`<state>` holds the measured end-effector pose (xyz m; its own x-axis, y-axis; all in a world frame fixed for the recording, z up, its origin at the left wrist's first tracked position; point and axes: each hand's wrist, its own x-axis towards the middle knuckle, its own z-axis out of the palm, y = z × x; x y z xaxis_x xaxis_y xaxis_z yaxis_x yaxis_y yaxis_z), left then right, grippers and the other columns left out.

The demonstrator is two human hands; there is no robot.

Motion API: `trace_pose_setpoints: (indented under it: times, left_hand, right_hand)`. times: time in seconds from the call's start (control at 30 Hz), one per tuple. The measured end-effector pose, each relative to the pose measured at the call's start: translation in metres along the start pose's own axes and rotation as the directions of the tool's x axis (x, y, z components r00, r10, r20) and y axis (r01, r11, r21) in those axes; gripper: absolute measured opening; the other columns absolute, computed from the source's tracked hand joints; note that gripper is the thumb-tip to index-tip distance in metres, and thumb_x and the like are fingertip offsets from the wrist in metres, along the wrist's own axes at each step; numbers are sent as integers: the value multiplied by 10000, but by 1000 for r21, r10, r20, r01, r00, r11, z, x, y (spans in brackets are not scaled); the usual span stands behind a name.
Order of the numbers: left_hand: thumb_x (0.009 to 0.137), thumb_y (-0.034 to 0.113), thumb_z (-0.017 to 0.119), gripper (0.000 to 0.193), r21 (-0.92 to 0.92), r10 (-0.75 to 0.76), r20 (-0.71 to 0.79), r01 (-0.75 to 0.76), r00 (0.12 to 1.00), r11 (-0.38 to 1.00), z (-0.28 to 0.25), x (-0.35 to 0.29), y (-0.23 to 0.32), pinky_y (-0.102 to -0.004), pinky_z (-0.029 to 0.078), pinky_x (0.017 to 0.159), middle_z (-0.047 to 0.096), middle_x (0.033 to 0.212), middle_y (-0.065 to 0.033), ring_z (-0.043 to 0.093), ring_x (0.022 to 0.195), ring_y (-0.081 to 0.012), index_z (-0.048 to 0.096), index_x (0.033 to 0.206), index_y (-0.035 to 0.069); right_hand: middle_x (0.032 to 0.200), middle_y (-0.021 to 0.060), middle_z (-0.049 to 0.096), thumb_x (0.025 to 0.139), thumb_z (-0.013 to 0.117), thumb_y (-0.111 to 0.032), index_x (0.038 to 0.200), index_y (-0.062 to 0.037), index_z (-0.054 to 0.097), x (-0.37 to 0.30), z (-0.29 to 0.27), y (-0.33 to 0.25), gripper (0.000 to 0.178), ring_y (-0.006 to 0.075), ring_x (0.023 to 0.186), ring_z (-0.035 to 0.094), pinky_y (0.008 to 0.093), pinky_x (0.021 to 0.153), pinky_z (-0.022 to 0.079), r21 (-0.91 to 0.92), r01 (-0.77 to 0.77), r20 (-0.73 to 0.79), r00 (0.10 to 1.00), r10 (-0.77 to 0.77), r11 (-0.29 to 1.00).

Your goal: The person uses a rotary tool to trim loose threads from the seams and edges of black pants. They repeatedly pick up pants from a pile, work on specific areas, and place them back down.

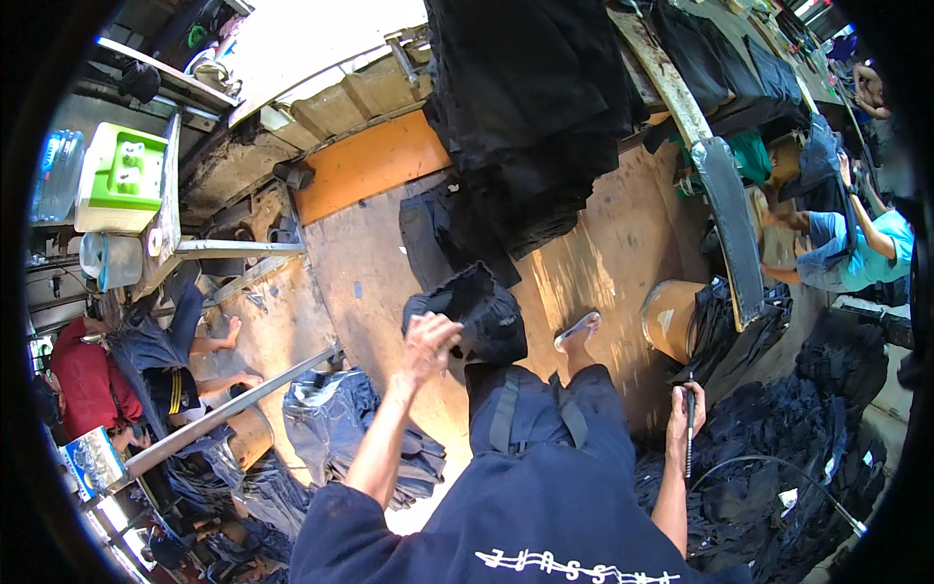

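My left hand (429,347) is at the near-left side of a bunched black garment (479,313), which sits over my left knee. Its fingers are curled against the cloth edge, and the fingertips are partly hidden. Out to the right, my right hand (685,414) grips a slim, dark pen-like tool (690,440) held upright, away from the garment. Beyond the knee, a dark cloth piece (430,238) lies on the wooden floor, beside a tall stack of black garments (530,107).
Blue jeans (336,428) are heaped to my left, past a metal rail (233,401). A dark garment pile (778,438) with a thin hose (778,458) lies at right, near a round drum (671,316) and a long padded board (732,229). People sit at left (88,375) and right (876,248).
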<state>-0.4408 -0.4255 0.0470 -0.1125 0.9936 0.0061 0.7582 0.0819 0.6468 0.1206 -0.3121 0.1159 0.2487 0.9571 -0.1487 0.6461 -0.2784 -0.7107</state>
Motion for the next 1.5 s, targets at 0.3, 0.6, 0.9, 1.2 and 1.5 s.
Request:
trace_pose_setpoints:
  times: [0.3,0.6,0.9,1.2,1.5]
  left_hand:
    - [957,237,816,727,24,-275,14,274,961,961,-60,137,-201,-660,285,1287,441,1691,-218,396,1576,-431,514,1605,105]
    - [931,589,802,1055,500,-717,495,514,491,697,99,49,-224,-571,340,1330,365,1767,-275,359,1622,-492,333,1753,124]
    - [964,552,798,865,65,-383,798,566,465,822,217,-72,-86,-501,460,1228,552,1627,-300,554,1508,-429,503,1683,173]
    - [1013,346,787,773,132,-337,788,393,515,910,237,172,52,-441,469,1224,622,1567,-276,589,1481,-413,488,1678,90]
    - [1020,90,754,414,-153,195,726,-121,659,981,250,339,453,-459,554,1092,767,1299,-191,725,1232,-372,692,1428,46]
  right_hand:
    - [919,62,738,1023,794,-115,1161,-37,712,-24,10,-31,179,144,849,691,319,803,572,-47,-7,49,999,9,999]
    - [903,49,718,1013,801,-111,1146,-25,716,-43,9,-16,179,145,844,680,322,803,568,23,-27,-52,998,29,999]
    - [1019,93,766,1086,728,-255,1171,-28,755,-32,2,33,243,164,946,699,338,883,558,98,-117,-252,958,139,988]
    - [972,113,743,972,882,-268,1155,-26,711,225,-100,148,348,183,910,688,369,861,556,295,-187,-628,702,337,937]
    - [1171,187,750,660,1057,-243,1219,-78,675,504,-87,281,696,384,1081,724,475,949,571,215,-187,-847,453,278,959]
